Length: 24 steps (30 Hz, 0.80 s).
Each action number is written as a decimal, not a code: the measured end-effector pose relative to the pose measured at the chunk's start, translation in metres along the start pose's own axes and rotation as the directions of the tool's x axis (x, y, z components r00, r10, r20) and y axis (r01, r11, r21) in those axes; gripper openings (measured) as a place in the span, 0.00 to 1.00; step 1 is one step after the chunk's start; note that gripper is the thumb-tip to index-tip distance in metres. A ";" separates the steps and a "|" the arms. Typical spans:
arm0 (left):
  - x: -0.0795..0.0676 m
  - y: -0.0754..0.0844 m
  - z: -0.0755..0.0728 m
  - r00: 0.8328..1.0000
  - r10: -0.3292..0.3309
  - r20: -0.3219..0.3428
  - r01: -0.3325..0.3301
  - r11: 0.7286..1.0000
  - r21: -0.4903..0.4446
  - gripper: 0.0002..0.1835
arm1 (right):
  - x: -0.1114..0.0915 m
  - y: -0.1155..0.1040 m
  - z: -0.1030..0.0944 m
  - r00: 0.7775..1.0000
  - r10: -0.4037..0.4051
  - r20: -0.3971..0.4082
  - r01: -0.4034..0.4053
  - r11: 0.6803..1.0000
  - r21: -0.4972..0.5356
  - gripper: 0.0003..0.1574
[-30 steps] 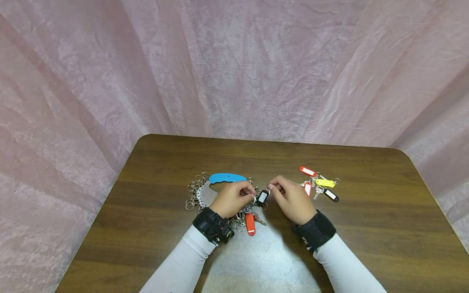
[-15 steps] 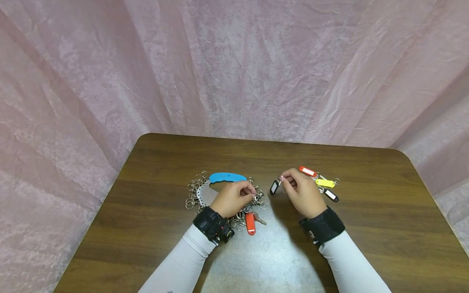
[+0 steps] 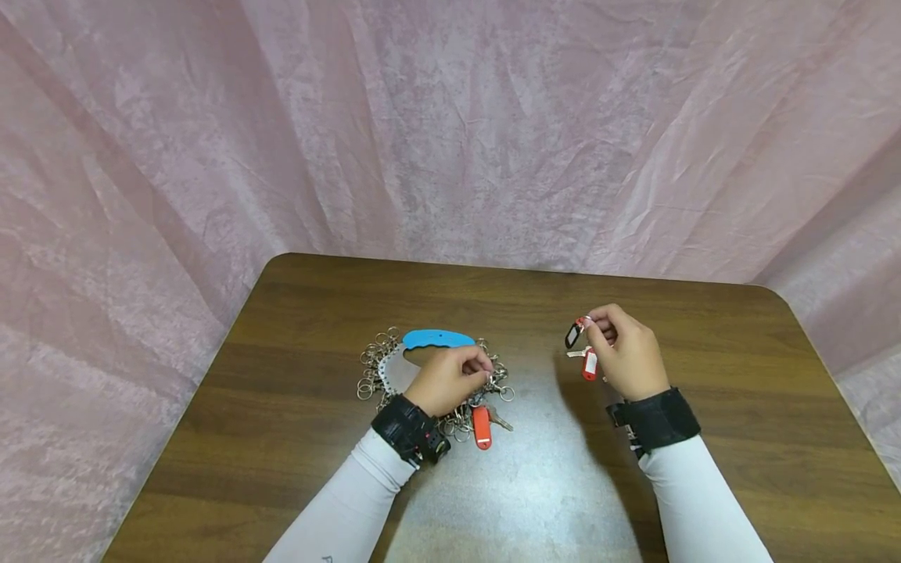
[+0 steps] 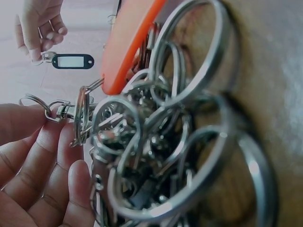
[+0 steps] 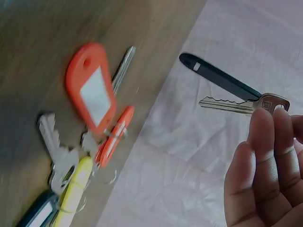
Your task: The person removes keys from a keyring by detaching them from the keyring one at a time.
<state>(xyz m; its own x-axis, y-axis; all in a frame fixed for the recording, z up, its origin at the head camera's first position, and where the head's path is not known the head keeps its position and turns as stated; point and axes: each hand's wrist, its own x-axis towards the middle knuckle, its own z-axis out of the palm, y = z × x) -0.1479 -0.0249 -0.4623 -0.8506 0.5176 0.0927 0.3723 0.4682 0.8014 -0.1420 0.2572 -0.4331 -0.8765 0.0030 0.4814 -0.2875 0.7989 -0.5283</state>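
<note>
My left hand [image 3: 450, 381] lies over a grey metal plate [image 3: 396, 371] with a blue handle [image 3: 438, 338] and many rings along its edge. Its thumb and forefinger pinch a small metal clasp [image 4: 61, 111] with a ring, close beside the other rings [image 4: 203, 61]. My right hand [image 3: 631, 356] is raised at the right, with a black key tag [image 5: 220, 78] and its key [image 5: 227, 105] hanging from its fingertips. Under it lie more tagged keys, among them a red tag [image 3: 589, 366] and a yellow tag [image 5: 73, 194], partly hidden by that hand in the head view.
An orange key tag [image 3: 482, 428] with a key [image 3: 500, 420] hangs off the near side of the ringed plate. Everything rests on a brown wooden table [image 3: 310, 297]. A pink curtain [image 3: 450, 141] hangs behind the far edge.
My right hand has carried the black key tag away from the rings, to the right and farther back, over the other tagged keys. The left hand has kept its place.
</note>
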 end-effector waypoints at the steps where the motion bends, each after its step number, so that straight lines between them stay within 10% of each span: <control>1: 0.000 0.000 0.000 1.000 0.000 -0.001 0.000 1.000 0.001 0.02 | 0.001 0.002 -0.001 1.000 0.008 -0.003 -0.008 1.000 -0.004 0.04; 24: -0.001 0.001 0.000 1.000 -0.010 0.007 0.010 1.000 -0.012 0.02 | -0.001 0.031 -0.002 0.995 0.093 -0.023 -0.095 0.994 -0.060 0.05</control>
<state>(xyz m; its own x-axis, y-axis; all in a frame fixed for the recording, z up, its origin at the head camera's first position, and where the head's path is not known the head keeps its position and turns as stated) -0.1470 -0.0249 -0.4614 -0.8516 0.5180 0.0807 0.3594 0.4648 0.8092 -0.1495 0.2830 -0.4487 -0.8904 0.0914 0.4459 -0.1797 0.8295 -0.5288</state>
